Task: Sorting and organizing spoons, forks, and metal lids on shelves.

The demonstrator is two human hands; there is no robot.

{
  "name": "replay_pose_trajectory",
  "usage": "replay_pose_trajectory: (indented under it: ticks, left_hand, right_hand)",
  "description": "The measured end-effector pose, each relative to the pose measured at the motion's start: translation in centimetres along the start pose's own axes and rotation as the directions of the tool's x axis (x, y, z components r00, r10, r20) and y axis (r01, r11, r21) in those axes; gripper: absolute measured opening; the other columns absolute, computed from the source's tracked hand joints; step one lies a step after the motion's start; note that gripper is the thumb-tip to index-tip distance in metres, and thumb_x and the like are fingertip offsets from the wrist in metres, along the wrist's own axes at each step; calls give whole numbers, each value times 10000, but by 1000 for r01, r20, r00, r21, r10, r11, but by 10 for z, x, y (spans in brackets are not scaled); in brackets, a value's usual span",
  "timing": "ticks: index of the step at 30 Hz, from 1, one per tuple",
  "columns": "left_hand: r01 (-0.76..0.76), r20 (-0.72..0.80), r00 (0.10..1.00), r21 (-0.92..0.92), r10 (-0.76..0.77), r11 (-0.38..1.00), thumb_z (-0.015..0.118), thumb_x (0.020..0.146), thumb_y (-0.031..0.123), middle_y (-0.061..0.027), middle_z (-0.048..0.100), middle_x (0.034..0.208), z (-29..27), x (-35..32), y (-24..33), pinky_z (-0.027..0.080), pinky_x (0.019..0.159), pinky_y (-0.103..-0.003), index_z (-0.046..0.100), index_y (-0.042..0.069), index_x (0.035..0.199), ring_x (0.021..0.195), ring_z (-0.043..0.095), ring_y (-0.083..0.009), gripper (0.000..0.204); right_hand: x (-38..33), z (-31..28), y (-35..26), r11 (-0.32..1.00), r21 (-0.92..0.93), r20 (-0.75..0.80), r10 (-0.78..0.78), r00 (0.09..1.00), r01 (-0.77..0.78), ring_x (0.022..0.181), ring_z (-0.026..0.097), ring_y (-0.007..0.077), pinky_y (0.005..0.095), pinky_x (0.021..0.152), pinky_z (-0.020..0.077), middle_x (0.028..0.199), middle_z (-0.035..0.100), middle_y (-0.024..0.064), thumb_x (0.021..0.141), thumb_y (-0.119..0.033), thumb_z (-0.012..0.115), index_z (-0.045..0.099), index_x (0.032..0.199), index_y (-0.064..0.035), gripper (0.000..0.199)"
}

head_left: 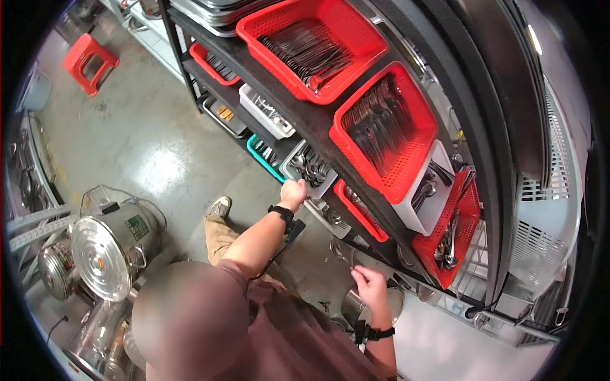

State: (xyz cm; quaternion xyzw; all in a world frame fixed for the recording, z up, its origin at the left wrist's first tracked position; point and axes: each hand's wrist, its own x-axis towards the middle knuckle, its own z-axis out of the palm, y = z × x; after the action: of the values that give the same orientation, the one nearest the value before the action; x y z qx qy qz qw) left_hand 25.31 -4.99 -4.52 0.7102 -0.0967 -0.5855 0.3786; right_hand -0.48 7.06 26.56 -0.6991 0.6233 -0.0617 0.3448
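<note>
My left hand [294, 192] is closed at the near rim of a grey-white basket [323, 188] on a lower shelf; the basket holds several metal spoons or ladles. The fingertips are partly hidden against the rim. Lower and to the right, my right hand [370, 288] pinches the handle end of a metal spoon [337, 250], its bowl pointing up and left toward the shelf. Beside the grey-white basket sit a teal basket [260, 159] of utensils, a red basket [362, 216], and a pale bin [323, 216] with metal utensils.
Above, the black shelf [304, 117] carries red baskets [283, 60] of dark cutlery and a white bin [416, 219]. Large lidded steel pots [105, 257] stand on the left. A red stool [91, 62] is on the floor at far left. A steel pot [356, 305] is near my right hand.
</note>
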Motion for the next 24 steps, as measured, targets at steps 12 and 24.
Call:
replay_pose_trajectory:
  ticks: [12,24]
  left_hand:
    - [80,50,996,-136,-74,987,562,1102,256,-152,766,806,-58,-79,-27,604,562,-371,697,-90,988,687,799,-256,388]
    - [-11,9,1000,126,10,992,581,1057,257,-206,787,772,-55,-81,-24,649,696,-442,742,-89,930,697,819,-296,402]
  right_hand:
    - [210,62,-29,649,-421,323,-546,773,634,966,668,391,512,829,540,957,657,175,937,-85,769,842,1092,-75,171]
    - [308,162,-10,503,-625,356,-497,792,597,1155,623,341,499,1004,519,1099,685,123,965,-140,687,845,1063,-93,192]
